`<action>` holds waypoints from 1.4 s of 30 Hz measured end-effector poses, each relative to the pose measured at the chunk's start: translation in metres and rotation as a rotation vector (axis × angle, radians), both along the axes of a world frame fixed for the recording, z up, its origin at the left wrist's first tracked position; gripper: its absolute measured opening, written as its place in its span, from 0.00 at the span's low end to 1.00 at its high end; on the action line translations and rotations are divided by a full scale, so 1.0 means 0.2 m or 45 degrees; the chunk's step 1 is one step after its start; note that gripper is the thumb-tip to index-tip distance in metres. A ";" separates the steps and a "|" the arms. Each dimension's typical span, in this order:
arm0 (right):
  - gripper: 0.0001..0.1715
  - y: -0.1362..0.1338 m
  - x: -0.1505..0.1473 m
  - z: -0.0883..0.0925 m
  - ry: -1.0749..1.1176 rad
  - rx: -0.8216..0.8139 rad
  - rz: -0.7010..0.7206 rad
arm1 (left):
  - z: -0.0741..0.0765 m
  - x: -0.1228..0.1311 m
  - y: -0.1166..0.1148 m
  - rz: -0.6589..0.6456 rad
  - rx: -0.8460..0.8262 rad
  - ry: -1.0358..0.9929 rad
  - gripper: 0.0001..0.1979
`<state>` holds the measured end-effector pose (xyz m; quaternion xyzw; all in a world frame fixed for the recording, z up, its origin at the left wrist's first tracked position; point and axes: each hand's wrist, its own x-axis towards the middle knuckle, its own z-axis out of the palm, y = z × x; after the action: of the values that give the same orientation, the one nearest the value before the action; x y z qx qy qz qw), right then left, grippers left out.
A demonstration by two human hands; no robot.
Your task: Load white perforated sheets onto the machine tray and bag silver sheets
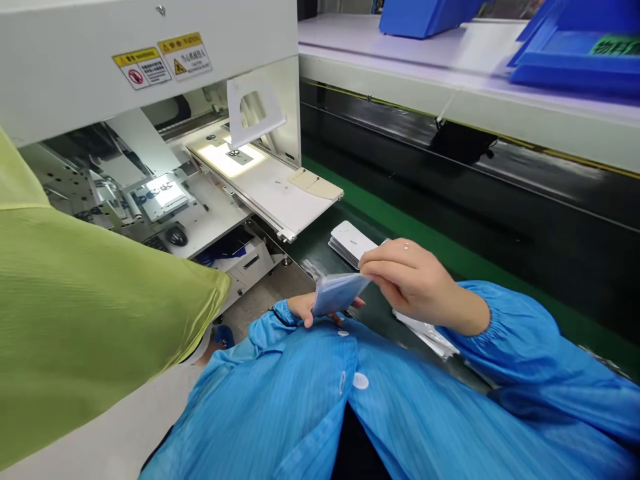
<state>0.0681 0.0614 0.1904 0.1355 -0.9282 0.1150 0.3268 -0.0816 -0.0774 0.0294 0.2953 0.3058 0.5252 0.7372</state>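
Note:
My left hand (303,308) is closed around a thin stack of pale bluish cards (340,295), held tilted in front of my chest. The stack hides most of its fingers. At the upper right corner of that stack, the thumb and fingers of my right hand (413,277) are pinched together at its edge. Whether they have one card or several is too small to tell. Just behind, a pile of white cards with rounded corners (350,239) lies on the green work surface. Below my right wrist lie some white pieces in clear plastic (425,333), partly hidden by the sleeve.
A white machine (260,40) stands at left, with a lit flat tray (295,200) jutting toward me. A computer mouse (176,235) sits inside it. A person's yellow-green sleeve (100,300) fills the left side. Blue bins (575,60) stand on the shelf (350,33) above a dark belt (400,160).

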 end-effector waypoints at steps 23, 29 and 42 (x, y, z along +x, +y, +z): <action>0.10 0.06 -0.04 0.12 -0.080 -0.155 0.005 | -0.03 -0.04 0.07 -0.155 0.163 -0.049 0.36; 0.09 0.08 -0.05 0.16 -0.025 -0.159 0.019 | -0.03 -0.05 0.08 -0.155 0.248 -0.043 0.36; 0.10 0.13 -0.05 0.20 -0.036 -0.211 -0.025 | -0.12 -0.07 0.14 -0.276 0.366 -0.035 0.45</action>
<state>0.0589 0.0867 0.2300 0.0974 -0.9213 0.1900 0.3248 -0.0946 -0.0500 0.0058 0.4217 0.1838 0.4848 0.7439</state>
